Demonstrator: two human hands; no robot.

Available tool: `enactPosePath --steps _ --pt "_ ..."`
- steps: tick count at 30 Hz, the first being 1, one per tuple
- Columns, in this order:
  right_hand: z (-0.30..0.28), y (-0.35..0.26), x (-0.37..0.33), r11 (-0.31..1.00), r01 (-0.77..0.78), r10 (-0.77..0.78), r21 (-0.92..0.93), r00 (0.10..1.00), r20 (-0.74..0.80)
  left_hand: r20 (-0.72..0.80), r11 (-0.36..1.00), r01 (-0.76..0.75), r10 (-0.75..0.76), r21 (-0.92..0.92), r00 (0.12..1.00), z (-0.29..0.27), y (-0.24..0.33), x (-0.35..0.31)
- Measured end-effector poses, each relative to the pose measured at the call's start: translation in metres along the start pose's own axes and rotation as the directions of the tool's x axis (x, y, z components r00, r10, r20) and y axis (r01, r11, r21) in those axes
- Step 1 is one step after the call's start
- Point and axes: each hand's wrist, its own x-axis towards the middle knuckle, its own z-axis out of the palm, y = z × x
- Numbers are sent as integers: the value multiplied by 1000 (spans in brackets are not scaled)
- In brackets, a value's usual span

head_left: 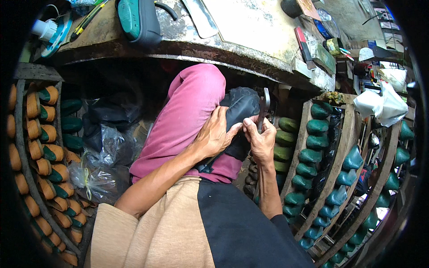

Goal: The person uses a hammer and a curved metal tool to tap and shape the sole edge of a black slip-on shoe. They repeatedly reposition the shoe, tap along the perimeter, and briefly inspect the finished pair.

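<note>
My left hand (pixel 215 133) lies on my lap, its fingers stretched flat against the pink trouser leg (pixel 190 96) and the edge of a black, leather-like piece (pixel 241 103). That dark piece covers my right knee. The left thumb points toward my right hand (pixel 260 134). Closed fingers of the right hand grip a grey-brown metal hand tool (pixel 265 103) with a flat, curved end standing up beside the dark piece. Its lower part is hidden in the hand, so its exact kind does not show.
Racks of tan and green shoe lasts (pixel 52 152) stand at left, and green lasts (pixel 307 169) at right. Clear plastic bags (pixel 105 172) lie left of my leg. The worn workbench (pixel 250 27) ahead carries a green-and-black shoe last (pixel 138 20) and a red-handled tool (pixel 304 47).
</note>
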Motion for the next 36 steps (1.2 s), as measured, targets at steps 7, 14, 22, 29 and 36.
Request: enactPosePath --steps 7,14,22,29,36 --pt "4 4 -5 989 -12 12 -149 1000 -1 26 999 -28 27 41 999 11 1 -3" --pt "3 -4 0 941 -17 38 -338 998 57 65 998 -51 48 49 997 6 -1 -4" --pt "0 -13 0 925 -41 86 -378 991 103 74 998 -58 57 6 996 1 1 -3" --pt "12 -6 1 899 60 -23 -434 996 89 41 994 -99 97 47 994 7 -7 -3" --pt "3 -13 -16 988 -96 114 -119 980 162 37 1000 -18 18 20 999 1 -9 0"
